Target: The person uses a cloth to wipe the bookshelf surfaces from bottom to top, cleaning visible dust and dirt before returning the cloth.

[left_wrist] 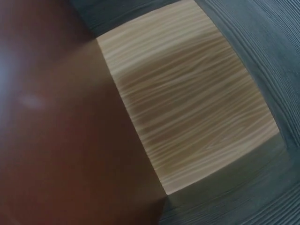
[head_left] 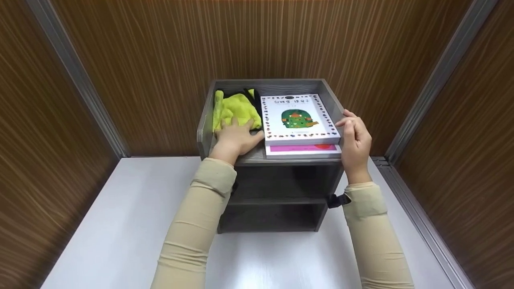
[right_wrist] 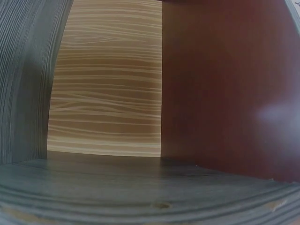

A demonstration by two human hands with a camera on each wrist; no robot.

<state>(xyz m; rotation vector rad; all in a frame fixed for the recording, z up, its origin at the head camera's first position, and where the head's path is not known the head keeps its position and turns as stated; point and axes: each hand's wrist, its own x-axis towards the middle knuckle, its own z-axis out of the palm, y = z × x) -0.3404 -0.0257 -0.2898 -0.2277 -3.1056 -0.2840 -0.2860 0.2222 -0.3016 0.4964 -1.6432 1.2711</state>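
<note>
My left hand (head_left: 237, 138) rests with spread fingers on the front of a bright yellow-green plush cloth item (head_left: 235, 108) with black parts, in the left of the shelf unit's top tray. Its thumb reaches toward the books. At the right wall of the grey wooden shelf unit (head_left: 281, 161), my right hand (head_left: 356, 138) holds the side panel's edge with bent fingers. Between the hands lies a white picture book (head_left: 277, 120) with a green drawing, on top of a book with a pink cover (head_left: 293, 148). Neither hand shows in the wrist views.
Below the tray are two dark compartments (head_left: 277, 182). The unit stands on a white table (head_left: 152, 208) against brown wood-grain walls (head_left: 168, 48) with metal corner rails (head_left: 433, 76). Both wrist views show grey boards (right_wrist: 28, 93) around a wood-grain surface (left_wrist: 197, 103).
</note>
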